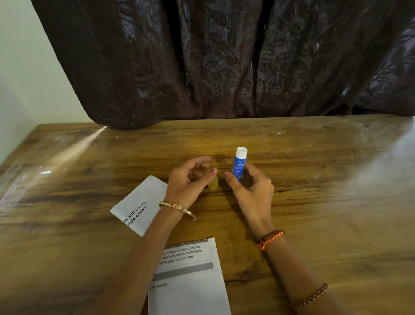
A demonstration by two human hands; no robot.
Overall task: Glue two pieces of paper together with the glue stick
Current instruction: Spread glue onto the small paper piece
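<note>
My right hand (252, 190) grips a blue and white glue stick (239, 162), uncapped and pointing up, above the wooden table (331, 186). My left hand (189, 180) pinches the yellowish translucent cap (213, 183) just to the left of the stick. The two hands are a short gap apart. A small white printed paper (138, 204) lies under my left wrist. A larger white printed paper (189, 287) lies nearer to me, between my forearms, partly covered by my left arm.
A dark patterned curtain (230, 58) hangs behind the table's far edge. A pale wall (20, 65) stands at the left. Bracelets sit on both wrists. The table's left edge runs close to the wall.
</note>
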